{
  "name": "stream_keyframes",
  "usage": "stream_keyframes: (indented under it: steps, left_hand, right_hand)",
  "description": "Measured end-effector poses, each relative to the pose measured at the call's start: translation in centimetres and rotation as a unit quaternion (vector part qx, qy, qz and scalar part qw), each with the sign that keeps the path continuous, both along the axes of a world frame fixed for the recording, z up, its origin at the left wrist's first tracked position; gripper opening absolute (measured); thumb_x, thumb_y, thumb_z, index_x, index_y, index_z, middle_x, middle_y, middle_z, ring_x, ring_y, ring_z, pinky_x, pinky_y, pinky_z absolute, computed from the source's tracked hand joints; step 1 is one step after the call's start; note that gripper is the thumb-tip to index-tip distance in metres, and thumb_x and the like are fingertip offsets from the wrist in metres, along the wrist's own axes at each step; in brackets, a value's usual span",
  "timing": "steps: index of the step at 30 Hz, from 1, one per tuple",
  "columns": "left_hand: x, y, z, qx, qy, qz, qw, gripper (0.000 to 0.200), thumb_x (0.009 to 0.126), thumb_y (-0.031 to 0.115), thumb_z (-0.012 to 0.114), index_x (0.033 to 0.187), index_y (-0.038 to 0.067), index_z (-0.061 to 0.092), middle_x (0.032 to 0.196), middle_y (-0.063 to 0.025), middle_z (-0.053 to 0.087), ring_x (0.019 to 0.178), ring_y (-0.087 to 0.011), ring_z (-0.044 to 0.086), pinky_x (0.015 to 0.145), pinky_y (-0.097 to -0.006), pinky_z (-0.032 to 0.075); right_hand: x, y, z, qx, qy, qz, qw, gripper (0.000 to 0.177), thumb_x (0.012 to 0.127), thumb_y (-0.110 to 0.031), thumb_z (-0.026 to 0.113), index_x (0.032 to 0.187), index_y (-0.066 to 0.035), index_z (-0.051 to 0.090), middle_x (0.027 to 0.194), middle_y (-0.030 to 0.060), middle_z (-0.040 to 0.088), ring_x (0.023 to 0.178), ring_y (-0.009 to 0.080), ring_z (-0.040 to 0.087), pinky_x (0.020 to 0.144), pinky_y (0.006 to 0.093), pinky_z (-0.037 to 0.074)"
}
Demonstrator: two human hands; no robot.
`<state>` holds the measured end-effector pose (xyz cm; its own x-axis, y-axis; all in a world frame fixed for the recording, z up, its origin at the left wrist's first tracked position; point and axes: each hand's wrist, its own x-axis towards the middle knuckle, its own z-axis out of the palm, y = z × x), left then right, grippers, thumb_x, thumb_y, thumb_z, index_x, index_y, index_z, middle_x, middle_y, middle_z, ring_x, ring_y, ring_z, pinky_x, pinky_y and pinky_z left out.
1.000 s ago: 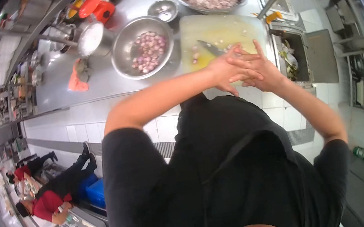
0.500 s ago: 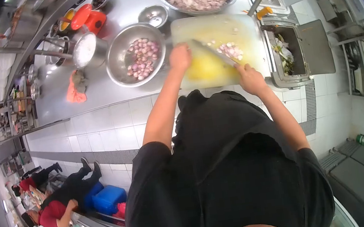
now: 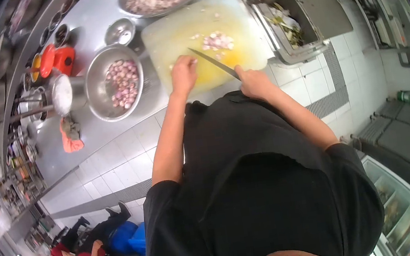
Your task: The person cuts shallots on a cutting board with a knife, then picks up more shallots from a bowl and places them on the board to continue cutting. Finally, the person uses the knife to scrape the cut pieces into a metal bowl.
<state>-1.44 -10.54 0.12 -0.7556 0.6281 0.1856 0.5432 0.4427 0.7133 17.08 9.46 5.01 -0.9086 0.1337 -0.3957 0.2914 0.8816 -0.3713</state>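
My right hand is closed round the handle of a kitchen knife. Its blade slants up and left over the yellowed white cutting board, with the tip near my left hand. The left fingers are pinched together over the board's near left part; a small pale piece, which looks like a shallot, shows at their tips. Beyond the blade lies a small pile of cut shallots. Left of the board, a steel bowl holds peeled whole shallots.
A large basin heaped with chopped shallots stands behind the board. A small steel bowl sits nearby. An open bin with scraps is at the right. A pot and an orange cloth are leftward. People in red work at lower left.
The whole view has turned and shifted, so the counter appears tilted. The knife has come back towards my body, away from the cut pile. My left hand stays at the board's left part.
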Motion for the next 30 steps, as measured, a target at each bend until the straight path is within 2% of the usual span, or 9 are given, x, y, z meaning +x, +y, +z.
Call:
stream_keyframes:
  steps: [2,10,14,16,19,21,25,28,30]
  left_hand:
    - [0.4,0.4,0.0,0.009,-0.086,0.051,0.995,0.009,0.091,0.002,0.069,0.099,0.001,0.071,0.101,-0.0175,0.07,0.091,-0.0351,0.071,0.081,-0.0421,0.056]
    - [0.5,1.3,0.6,-0.007,-0.075,0.04,0.996,0.011,0.088,-0.004,0.069,0.099,-0.002,0.069,0.099,-0.0181,0.069,0.086,-0.0326,0.072,0.078,-0.0387,0.057]
    - [0.9,1.4,0.4,0.034,-0.08,0.054,0.995,0.012,0.086,-0.007,0.069,0.097,-0.003,0.068,0.099,-0.0178,0.069,0.086,-0.033,0.071,0.077,-0.0392,0.057]
    - [1.2,1.1,0.6,0.035,-0.092,0.064,0.993,0.012,0.086,-0.008,0.069,0.097,-0.003,0.068,0.099,-0.0178,0.069,0.085,-0.033,0.071,0.076,-0.0393,0.057]
    - [1.2,1.2,0.1,0.044,-0.081,0.057,0.994,0.012,0.086,-0.007,0.07,0.097,-0.003,0.068,0.099,-0.0175,0.069,0.085,-0.0322,0.072,0.076,-0.0389,0.057]
    - [0.8,1.2,0.1,0.004,-0.058,0.063,0.996,0.012,0.088,-0.003,0.074,0.1,-0.001,0.07,0.099,-0.0137,0.071,0.086,-0.025,0.075,0.078,-0.0341,0.059]
    - [1.0,1.0,0.3,0.01,-0.07,0.067,0.995,0.012,0.088,-0.001,0.075,0.099,-0.001,0.071,0.098,-0.0136,0.071,0.084,-0.025,0.075,0.076,-0.0348,0.059]
    - [0.4,1.6,0.7,0.036,-0.088,0.056,0.994,0.011,0.088,-0.002,0.072,0.099,-0.001,0.07,0.096,-0.0177,0.069,0.084,-0.0315,0.071,0.077,-0.04,0.055]
    - [-0.2,1.5,0.9,-0.022,-0.086,0.04,0.995,0.009,0.09,0.002,0.072,0.099,0.0,0.071,0.097,-0.0178,0.069,0.084,-0.0324,0.071,0.078,-0.0411,0.055]
  right_hand:
    - [0.3,0.1,-0.4,0.01,-0.003,-0.007,1.0,0.038,0.085,-0.002,0.059,0.122,-0.002,0.049,0.086,0.0239,0.072,0.083,0.0446,0.072,0.073,0.0552,0.056]
    - [1.2,-1.0,2.9,0.054,0.034,0.039,0.997,0.03,0.088,-0.004,0.058,0.117,-0.005,0.05,0.078,0.0192,0.071,0.076,0.0412,0.072,0.066,0.0523,0.055]
    - [0.7,-0.3,-0.9,0.027,0.1,0.045,0.994,0.029,0.089,-0.004,0.058,0.117,-0.005,0.049,0.077,0.0186,0.07,0.075,0.0408,0.072,0.065,0.052,0.055]
    - [1.1,-1.0,1.9,0.027,0.064,0.043,0.997,0.028,0.089,-0.002,0.057,0.116,-0.005,0.049,0.078,0.0196,0.07,0.076,0.0416,0.071,0.065,0.0525,0.055]
    - [0.9,-0.9,0.3,-0.002,0.063,0.019,0.998,0.035,0.086,0.001,0.059,0.118,-0.007,0.046,0.081,0.022,0.07,0.078,0.0444,0.07,0.066,0.0552,0.053]
    - [0.8,-0.5,0.7,0.0,0.061,0.027,0.998,0.035,0.086,0.001,0.059,0.118,-0.007,0.046,0.082,0.0225,0.07,0.078,0.0447,0.07,0.067,0.0557,0.053]
    - [0.7,-0.9,2.4,0.001,0.03,0.028,0.999,0.032,0.088,0.0,0.057,0.117,-0.006,0.046,0.081,0.0228,0.07,0.079,0.0456,0.07,0.068,0.0567,0.053]
    - [-0.1,-0.2,-0.7,-0.025,0.02,0.024,0.999,0.033,0.089,-0.001,0.057,0.12,-0.006,0.049,0.087,0.0211,0.072,0.086,0.0431,0.072,0.073,0.0542,0.055]
    - [-0.3,0.1,-1.4,-0.013,0.002,0.01,1.0,0.034,0.088,0.0,0.057,0.121,-0.006,0.049,0.089,0.0214,0.072,0.088,0.0427,0.072,0.075,0.054,0.055]
